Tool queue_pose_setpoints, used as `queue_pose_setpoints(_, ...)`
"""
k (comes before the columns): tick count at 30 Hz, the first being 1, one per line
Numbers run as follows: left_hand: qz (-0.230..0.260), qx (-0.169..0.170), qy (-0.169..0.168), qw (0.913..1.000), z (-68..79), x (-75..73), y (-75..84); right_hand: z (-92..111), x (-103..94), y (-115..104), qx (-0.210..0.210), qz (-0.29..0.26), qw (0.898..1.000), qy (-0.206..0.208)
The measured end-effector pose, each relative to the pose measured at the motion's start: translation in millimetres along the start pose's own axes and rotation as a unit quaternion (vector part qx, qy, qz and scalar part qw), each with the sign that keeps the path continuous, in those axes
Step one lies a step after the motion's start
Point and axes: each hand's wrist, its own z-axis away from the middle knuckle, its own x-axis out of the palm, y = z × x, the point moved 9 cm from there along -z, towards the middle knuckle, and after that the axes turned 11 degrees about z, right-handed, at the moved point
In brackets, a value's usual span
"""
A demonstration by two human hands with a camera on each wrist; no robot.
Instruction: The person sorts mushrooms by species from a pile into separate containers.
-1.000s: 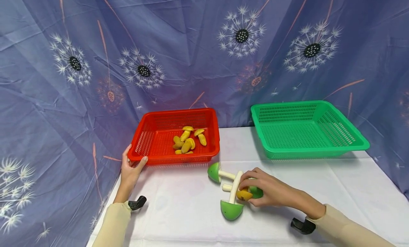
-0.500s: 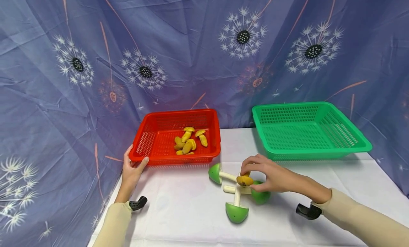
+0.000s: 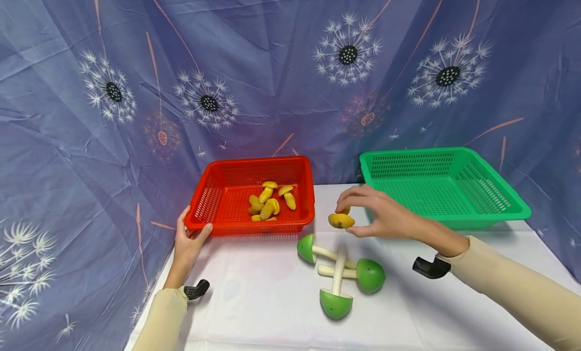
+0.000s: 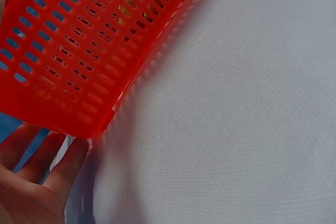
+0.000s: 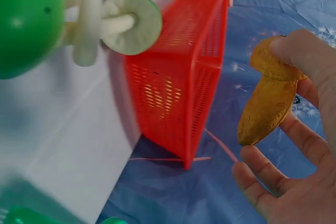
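My right hand (image 3: 386,215) pinches a yellow toy mushroom (image 3: 340,220) between thumb and fingers, raised above the white cloth. In the right wrist view the thumb presses on its cap and the stem (image 5: 268,108) points down. At the left, my left hand (image 3: 185,247) holds the near left corner of a red plastic basket (image 3: 254,226), thumb on the rim and fingers around the side. Several yellow mushrooms (image 3: 270,209) lie inside that basket. Below my right hand, green-capped mushrooms with white stems (image 3: 336,304) lie crossed on the cloth.
A green plastic basket (image 3: 417,192) stands at the back right, partly behind my right hand. White cloth (image 3: 254,290) covers the table. Behind both baskets hangs a blue curtain (image 3: 272,89) with dandelion prints.
My right hand has lifted the yellow mushroom from among the green-capped ones, up and away toward the back. One green-capped mushroom shifted slightly to the right. My left hand stays at the basket corner.
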Motion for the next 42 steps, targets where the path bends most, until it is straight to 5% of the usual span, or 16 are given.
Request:
queue_pose_setpoints(3, -0.007, -0.01, -0.001, 0.9999, 6.3, 4.6, 10.4, -11.3, -1.8, 1.9, 0.01, -0.012, 1.0, -0.001)
queue_pose_setpoints(10, -0.004, -0.008, 0.006, 0.9999, -2.1, -3.4, -5.9, -36.1, -0.6, 10.8, 0.028, -0.046, 0.998, 0.015)
queue_pose_setpoints(21, -0.003, 0.003, 0.005, 1.0, 1.6, -1.3, -2.9, -82.5, 14.7, 30.4, 0.067, -0.099, 0.993, -0.001)
queue_pose_setpoints(42, -0.006, 0.016, 0.002, 0.9999, 0.2, -2.5, -2.1, -169.1, 76.8, 60.5, 0.124, -0.055, 0.989, -0.066)
